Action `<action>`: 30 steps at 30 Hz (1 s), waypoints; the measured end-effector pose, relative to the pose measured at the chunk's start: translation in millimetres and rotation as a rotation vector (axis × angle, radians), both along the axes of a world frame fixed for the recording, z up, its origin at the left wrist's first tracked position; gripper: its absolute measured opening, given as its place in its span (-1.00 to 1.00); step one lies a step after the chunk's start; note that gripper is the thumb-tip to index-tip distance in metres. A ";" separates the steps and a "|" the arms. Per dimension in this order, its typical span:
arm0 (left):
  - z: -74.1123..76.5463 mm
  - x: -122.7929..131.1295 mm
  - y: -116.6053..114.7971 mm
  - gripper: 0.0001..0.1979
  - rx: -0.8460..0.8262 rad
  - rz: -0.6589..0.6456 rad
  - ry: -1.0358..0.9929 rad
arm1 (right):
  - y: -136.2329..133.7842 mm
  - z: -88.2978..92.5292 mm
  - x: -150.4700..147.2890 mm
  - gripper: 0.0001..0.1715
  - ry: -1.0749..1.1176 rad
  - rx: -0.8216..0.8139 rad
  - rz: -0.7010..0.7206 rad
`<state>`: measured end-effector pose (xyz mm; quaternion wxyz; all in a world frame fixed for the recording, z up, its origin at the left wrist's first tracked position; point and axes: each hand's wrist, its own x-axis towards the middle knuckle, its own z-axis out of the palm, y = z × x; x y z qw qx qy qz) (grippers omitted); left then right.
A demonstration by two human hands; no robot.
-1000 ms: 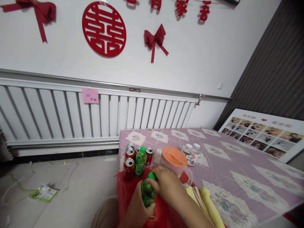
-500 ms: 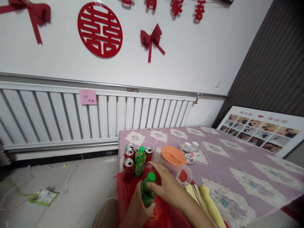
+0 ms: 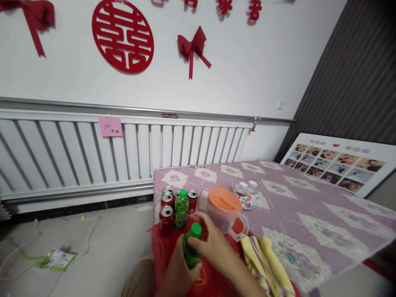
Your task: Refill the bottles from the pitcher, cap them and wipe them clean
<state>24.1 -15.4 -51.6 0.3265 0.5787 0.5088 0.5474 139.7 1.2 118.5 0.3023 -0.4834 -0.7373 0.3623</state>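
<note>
On the near side of the translucent plastic pitcher with an orange lid, a green cylindrical plastic bottle, judged fairly light, squeezable and slick, is gripped around its body, the best hold, by the left hand. The right hand is poised with fingers spread, thumb near the round green plastic cap.

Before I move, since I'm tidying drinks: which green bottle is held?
The nearer green bottle, held in the left hand; the farther green bottle stands untouched beside the cans.

- I had two green bottles
- I counted five cans
- I saw two jars
- I saw one jug
- I counted two bows
</note>
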 end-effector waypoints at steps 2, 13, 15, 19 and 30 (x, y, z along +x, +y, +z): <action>0.5 -0.8 -0.4 -0.27 -0.001 -0.009 -0.009 | -0.2 -1.3 5.4 -0.28 0.085 -0.032 0.099; 8.2 -1.5 -5.9 -0.36 -0.024 0.000 0.011 | 1.4 -24.6 -6.9 -0.65 0.176 0.010 -0.116; 10.8 -1.3 -6.2 -0.38 -0.037 0.013 0.018 | -1.0 -24.4 -6.7 -0.42 0.261 -0.039 -0.081; 7.1 -1.1 -5.3 -0.32 -0.025 0.048 0.015 | -2.7 -25.6 1.3 -0.29 0.347 -0.125 0.040; 8.7 -0.6 -5.5 -0.35 -0.025 0.020 -0.052 | -1.3 -38.0 -12.8 -0.65 0.394 -0.020 -0.165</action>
